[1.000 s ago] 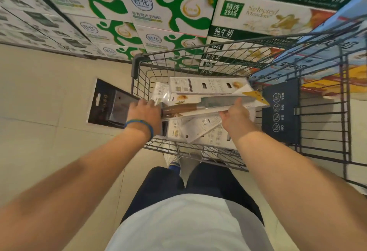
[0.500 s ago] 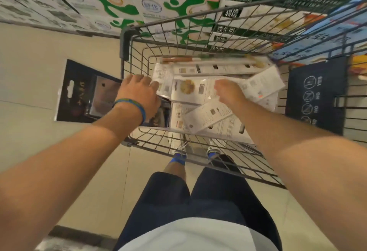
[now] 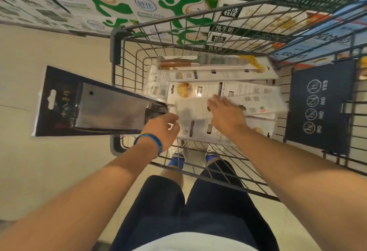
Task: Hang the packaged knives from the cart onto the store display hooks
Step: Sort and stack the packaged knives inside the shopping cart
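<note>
Left hand (image 3: 160,129) gripping handle end of cleaver package (image 3: 59,101). Card jutting beyond hand, outside cart (image 3: 117,48), with hang hole (image 3: 52,96) at far end. Likely blade-heavy, stiff and slick, so supporting under blade seems wise.

Right hand (image 3: 226,115) spreading over blurred white knife packages (image 3: 228,91) lying in cart; hold unclear. Wire walls crowding wrists; open room lying left of left hand.

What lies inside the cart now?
In the cart: overlapping white knife packs, a wooden-handled knife pack at the far end, and the right hand over them. Lower packs are mostly hidden beneath upper ones.
</note>
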